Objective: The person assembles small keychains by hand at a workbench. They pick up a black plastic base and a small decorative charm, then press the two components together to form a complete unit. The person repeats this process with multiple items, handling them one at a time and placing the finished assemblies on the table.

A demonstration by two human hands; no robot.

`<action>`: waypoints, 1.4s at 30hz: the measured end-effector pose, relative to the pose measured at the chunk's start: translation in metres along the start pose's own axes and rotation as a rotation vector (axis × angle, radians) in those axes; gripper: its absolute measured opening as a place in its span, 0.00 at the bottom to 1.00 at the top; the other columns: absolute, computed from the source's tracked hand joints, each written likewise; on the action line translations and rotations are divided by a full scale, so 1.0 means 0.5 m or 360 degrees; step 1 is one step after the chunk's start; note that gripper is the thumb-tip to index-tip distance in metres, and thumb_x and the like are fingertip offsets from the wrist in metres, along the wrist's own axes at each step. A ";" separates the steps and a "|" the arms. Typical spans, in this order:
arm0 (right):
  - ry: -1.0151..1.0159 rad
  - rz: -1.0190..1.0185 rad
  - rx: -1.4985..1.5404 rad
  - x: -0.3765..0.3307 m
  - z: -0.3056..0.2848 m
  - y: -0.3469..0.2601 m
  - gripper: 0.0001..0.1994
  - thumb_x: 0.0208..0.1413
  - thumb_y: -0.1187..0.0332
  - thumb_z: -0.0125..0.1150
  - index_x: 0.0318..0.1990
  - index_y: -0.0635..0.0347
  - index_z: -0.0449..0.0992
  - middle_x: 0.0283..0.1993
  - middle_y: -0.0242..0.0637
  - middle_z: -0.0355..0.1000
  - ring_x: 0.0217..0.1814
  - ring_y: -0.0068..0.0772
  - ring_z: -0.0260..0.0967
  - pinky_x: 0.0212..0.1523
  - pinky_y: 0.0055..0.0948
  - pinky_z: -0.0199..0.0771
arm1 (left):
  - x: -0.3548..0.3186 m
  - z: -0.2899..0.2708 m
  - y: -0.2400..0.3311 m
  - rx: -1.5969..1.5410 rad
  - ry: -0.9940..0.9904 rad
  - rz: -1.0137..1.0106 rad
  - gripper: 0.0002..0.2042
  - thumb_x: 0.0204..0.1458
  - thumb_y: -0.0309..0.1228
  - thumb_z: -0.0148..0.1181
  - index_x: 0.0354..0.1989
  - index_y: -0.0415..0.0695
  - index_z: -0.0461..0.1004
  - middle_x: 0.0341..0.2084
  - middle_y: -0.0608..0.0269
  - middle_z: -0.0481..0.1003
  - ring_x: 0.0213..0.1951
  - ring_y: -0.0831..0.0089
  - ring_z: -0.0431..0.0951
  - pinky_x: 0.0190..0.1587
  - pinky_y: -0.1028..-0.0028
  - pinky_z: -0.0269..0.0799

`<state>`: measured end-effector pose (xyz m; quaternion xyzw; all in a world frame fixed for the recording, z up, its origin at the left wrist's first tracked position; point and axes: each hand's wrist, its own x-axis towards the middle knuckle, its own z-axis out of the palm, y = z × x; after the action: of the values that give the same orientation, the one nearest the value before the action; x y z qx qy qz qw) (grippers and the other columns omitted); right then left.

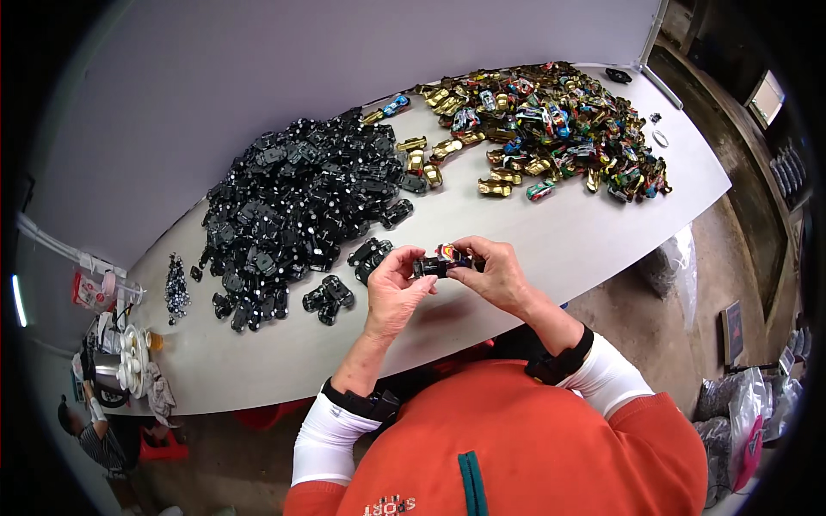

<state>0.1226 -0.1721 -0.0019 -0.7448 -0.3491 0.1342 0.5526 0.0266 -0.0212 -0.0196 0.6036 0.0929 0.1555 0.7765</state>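
The left hand (pixel 396 291) and right hand (pixel 499 273) are both pinching a toy car (pixel 439 263) near the frame's centre. Black car parts (pixel 297 193) and colourful toy cars (pixel 551 129) are heaping on the tabletop (pixel 284 365) above; lower right, clear bags (pixel 750 397) are holding dark bits.

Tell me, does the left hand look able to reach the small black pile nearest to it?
Probably yes: the small black pile lies close beside the left hand, nothing visible between, though that hand holds a toy car.
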 end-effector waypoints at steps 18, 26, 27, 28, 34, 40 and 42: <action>-0.0089 0.0292 0.0580 0.030 0.016 -0.014 0.15 0.46 0.72 0.63 0.43 0.65 0.71 0.30 0.30 0.72 0.19 0.11 0.57 0.17 0.12 0.58 | -0.013 -0.068 -0.031 -0.1242 -0.0134 -0.0057 0.17 0.47 0.21 0.57 0.47 0.38 0.67 0.43 0.52 0.71 0.38 0.70 0.73 0.36 0.75 0.74; -0.0365 0.0842 0.1628 0.025 0.016 -0.002 0.13 0.47 0.71 0.63 0.41 0.63 0.72 0.22 0.26 0.64 0.16 0.11 0.55 0.13 0.12 0.47 | -0.047 -0.014 -0.024 -0.0085 0.0010 0.0365 0.20 0.42 0.12 0.58 0.46 0.38 0.68 0.41 0.65 0.65 0.40 0.77 0.71 0.40 0.75 0.74; -0.0471 0.0731 0.1547 0.030 0.013 0.005 0.14 0.46 0.71 0.64 0.41 0.63 0.72 0.23 0.26 0.65 0.16 0.11 0.55 0.14 0.12 0.48 | -0.053 -0.006 -0.015 0.0025 -0.0006 0.0413 0.21 0.41 0.11 0.58 0.46 0.38 0.68 0.42 0.65 0.65 0.40 0.78 0.71 0.40 0.75 0.74; -0.0579 0.0624 0.1459 0.035 0.007 0.011 0.15 0.46 0.71 0.64 0.41 0.63 0.72 0.24 0.27 0.66 0.16 0.11 0.54 0.14 0.12 0.49 | -0.062 0.006 -0.009 -0.0175 0.0006 0.0299 0.17 0.45 0.18 0.59 0.45 0.38 0.68 0.40 0.62 0.68 0.37 0.78 0.72 0.34 0.78 0.74; -0.1039 -0.0037 0.0793 0.056 -0.036 -0.031 0.14 0.41 0.71 0.67 0.39 0.60 0.76 0.34 0.28 0.70 0.26 0.15 0.62 0.20 0.15 0.60 | -0.062 -0.031 0.037 -0.1049 -0.0428 -0.0855 0.15 0.49 0.32 0.60 0.43 0.37 0.68 0.33 0.51 0.74 0.25 0.79 0.72 0.18 0.87 0.61; -0.0574 0.0021 0.0556 0.051 -0.016 -0.066 0.17 0.39 0.71 0.69 0.40 0.62 0.76 0.36 0.31 0.69 0.28 0.17 0.62 0.25 0.19 0.65 | -0.074 -0.058 0.018 -0.1256 -0.0502 -0.0577 0.21 0.49 0.29 0.59 0.51 0.39 0.63 0.39 0.50 0.72 0.24 0.78 0.71 0.15 0.88 0.58; -0.0233 0.0028 0.0205 0.041 -0.006 -0.072 0.16 0.37 0.71 0.70 0.38 0.63 0.76 0.30 0.33 0.68 0.26 0.20 0.62 0.26 0.23 0.65 | -0.075 -0.060 0.028 -0.1141 -0.0317 -0.0398 0.20 0.50 0.28 0.58 0.52 0.38 0.63 0.41 0.51 0.71 0.28 0.77 0.72 0.16 0.87 0.60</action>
<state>0.1258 -0.1551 0.0358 -0.6989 -0.3726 0.2154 0.5712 -0.0201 -0.0042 -0.0153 0.2902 0.0296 0.0229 0.9562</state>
